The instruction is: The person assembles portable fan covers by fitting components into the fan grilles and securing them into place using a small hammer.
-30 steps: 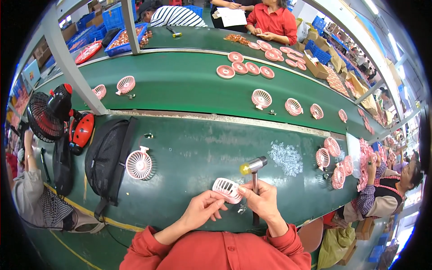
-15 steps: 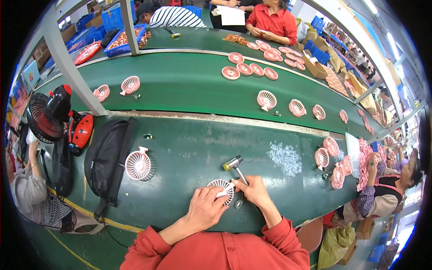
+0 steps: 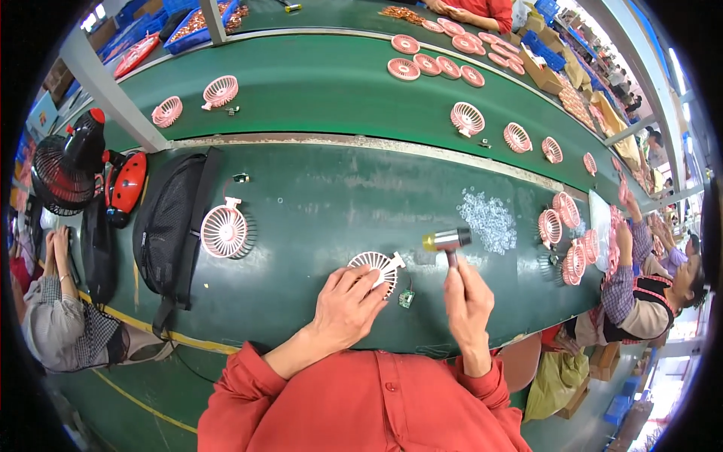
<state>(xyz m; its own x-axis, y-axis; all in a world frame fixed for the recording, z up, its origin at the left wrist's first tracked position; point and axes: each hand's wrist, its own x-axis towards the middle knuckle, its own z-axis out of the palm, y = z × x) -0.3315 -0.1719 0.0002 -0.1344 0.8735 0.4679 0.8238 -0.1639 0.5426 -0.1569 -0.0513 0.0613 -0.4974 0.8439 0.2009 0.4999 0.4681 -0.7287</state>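
A pink, slatted fan housing (image 3: 388,265) lies on the green worktable in front of me. My left hand (image 3: 348,303) is closed on it, fingers pressed over its near left side and the white centre. A small green circuit board (image 3: 407,299) rests on the table to the right of the housing, a thin wire running up from it. My right hand (image 3: 468,303) grips the handle of a small hammer (image 3: 447,240), whose head has a yellow face at the left and a dark one at the right. The hammer is held up, apart from the housing.
Small clear rings (image 3: 488,222) lie heaped beyond my right hand. Another housing (image 3: 224,230) stands left, beside a black mesh bag (image 3: 177,226). Several housings are grouped at right. A conveyor (image 3: 301,90) carries more parts. Co-workers sit at both sides.
My right hand has left the housing, moved right and taken the hammer with it, now gripped upright. The housing has turned slightly, and my view has tilted downward.
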